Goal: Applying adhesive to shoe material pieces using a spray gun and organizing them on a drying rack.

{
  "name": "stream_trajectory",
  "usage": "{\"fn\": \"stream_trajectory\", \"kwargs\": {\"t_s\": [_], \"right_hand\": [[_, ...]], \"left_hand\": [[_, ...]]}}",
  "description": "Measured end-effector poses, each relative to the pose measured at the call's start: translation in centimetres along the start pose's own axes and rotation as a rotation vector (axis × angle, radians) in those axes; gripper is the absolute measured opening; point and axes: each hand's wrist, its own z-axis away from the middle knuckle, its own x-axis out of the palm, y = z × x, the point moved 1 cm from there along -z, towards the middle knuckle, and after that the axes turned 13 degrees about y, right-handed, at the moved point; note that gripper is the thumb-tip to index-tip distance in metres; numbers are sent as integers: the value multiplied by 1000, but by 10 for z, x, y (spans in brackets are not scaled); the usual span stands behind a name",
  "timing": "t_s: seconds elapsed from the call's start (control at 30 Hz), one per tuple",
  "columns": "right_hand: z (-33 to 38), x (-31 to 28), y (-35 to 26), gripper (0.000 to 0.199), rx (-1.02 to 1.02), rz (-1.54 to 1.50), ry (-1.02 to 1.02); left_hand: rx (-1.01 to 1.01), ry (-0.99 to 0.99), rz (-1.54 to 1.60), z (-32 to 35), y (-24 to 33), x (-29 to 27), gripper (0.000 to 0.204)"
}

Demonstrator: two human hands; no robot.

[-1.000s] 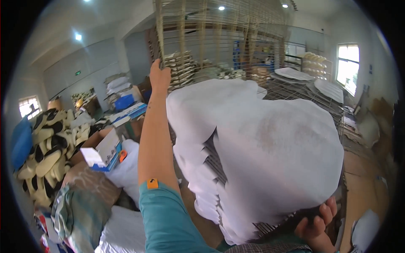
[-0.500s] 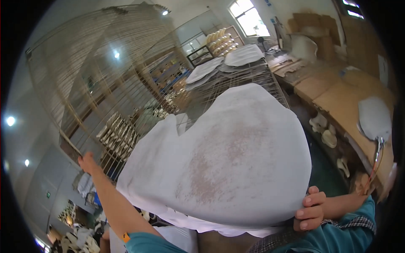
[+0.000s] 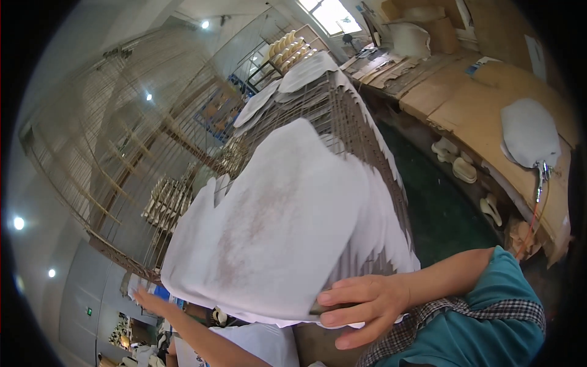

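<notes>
A large white hide-like sheet (image 3: 275, 220) with brownish smudges and a notch in its far left side lies in front of me, over a wire rack (image 3: 361, 122). My right hand (image 3: 367, 306) is at the sheet's near right corner, fingers stretched and apart, the fingertips by its edge. At the left, my left hand (image 3: 148, 300) has its fingers extended just below the lower edge of a tilted wire grid (image 3: 122, 165), holding nothing that I can see. More white sheet edges (image 3: 382, 214) hang in layers along the rack's right side.
Other white sheets (image 3: 306, 70) lie farther along the rack. On the right, a brown-topped workbench (image 3: 465, 110) bears a pale, rounded paddle-like piece (image 3: 531, 131) with a metal fitting and tubing. Cream-coloured moulded pieces (image 3: 461, 168) sit below it. Stacked pale pieces (image 3: 168, 199) show behind the grid.
The grid's lower edge has come down, and my left hand has dropped with it and let go. My right hand has moved left and its fingers have spread. The view has shifted and turned.
</notes>
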Motion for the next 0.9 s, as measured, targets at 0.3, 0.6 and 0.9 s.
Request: {"fn": "stream_trajectory", "kwargs": {"t_s": [0.3,0.6,0.9], "right_hand": [[132,-313,45,41,441,929,-388],[292,-750,-137,61,1354,2130,-562],[264,-731,-139,56,1493,2095,-320]], "left_hand": [[235,-531,-306,304,-141,-49,43],[309,-1187,-637,720,-130,-9,28],[-629,-1445,-385,929,48,153,20]]}}
